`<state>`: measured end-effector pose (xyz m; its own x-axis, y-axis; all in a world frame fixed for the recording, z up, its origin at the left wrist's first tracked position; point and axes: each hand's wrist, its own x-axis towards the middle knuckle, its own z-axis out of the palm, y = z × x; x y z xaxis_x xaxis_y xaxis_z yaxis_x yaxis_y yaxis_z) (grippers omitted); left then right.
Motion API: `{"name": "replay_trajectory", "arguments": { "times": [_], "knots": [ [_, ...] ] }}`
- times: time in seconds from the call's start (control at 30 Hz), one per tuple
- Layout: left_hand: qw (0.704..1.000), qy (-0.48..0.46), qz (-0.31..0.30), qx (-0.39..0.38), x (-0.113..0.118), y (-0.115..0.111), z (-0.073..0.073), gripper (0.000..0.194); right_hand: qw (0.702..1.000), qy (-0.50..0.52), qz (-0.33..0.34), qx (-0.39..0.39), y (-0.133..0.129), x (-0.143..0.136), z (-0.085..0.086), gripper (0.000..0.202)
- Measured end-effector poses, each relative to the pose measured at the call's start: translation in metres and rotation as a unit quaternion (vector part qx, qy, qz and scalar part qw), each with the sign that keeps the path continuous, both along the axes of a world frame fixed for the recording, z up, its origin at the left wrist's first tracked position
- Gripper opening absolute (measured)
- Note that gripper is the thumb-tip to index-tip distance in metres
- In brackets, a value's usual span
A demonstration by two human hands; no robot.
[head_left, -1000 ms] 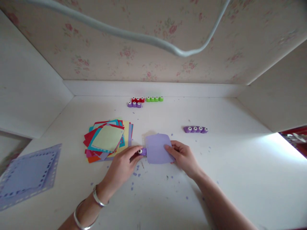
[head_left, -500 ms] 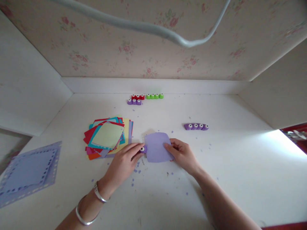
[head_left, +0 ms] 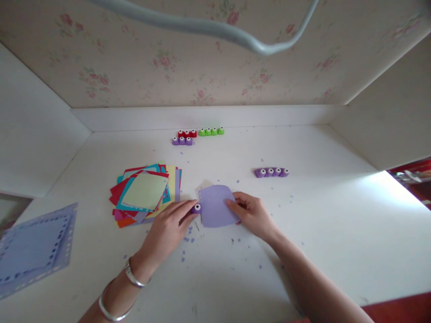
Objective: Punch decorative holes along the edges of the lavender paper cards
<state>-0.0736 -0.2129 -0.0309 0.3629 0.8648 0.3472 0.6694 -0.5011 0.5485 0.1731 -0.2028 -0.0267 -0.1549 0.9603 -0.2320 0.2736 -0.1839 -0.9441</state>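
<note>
Between the thumb and fingers of my left hand (head_left: 173, 222) is a small purple craft punch (head_left: 197, 208) with a star on its white button. The punch sits at the left edge of a purple sheet of paper (head_left: 217, 206); whether the edge is inside its slot, I cannot tell. Small punched holes run along the paper's upper left edge. My right hand (head_left: 252, 211) pinches the sheet's right edge, thumb on top and fingers partly hidden underneath. Tiny purple paper bits (head_left: 186, 240) lie scattered on the white table just below the punch.
A pile of coloured paper (head_left: 144, 190) lies left of my hands. Farther left are purple sheets with punched borders (head_left: 33, 244). Purple punches (head_left: 271, 172) stand in a row at right; red punches (head_left: 187, 133), green punches (head_left: 211, 131) and more purple punches (head_left: 182, 141) stand near the back.
The view has shifted slightly, so most things on the table appear a little farther left. The punch's white button now shows its star more plainly. Both hands keep their grip.
</note>
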Motion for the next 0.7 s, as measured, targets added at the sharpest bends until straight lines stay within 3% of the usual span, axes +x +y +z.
{"name": "replay_trajectory", "arguments": {
  "times": [0.7],
  "knots": [
    [1.0,0.01,-0.016,-0.004,0.0026,-0.0007,0.0048,0.022,0.99,-0.13,0.018,0.057,-0.0033,-0.0048,0.0039,0.026]
  ]
}}
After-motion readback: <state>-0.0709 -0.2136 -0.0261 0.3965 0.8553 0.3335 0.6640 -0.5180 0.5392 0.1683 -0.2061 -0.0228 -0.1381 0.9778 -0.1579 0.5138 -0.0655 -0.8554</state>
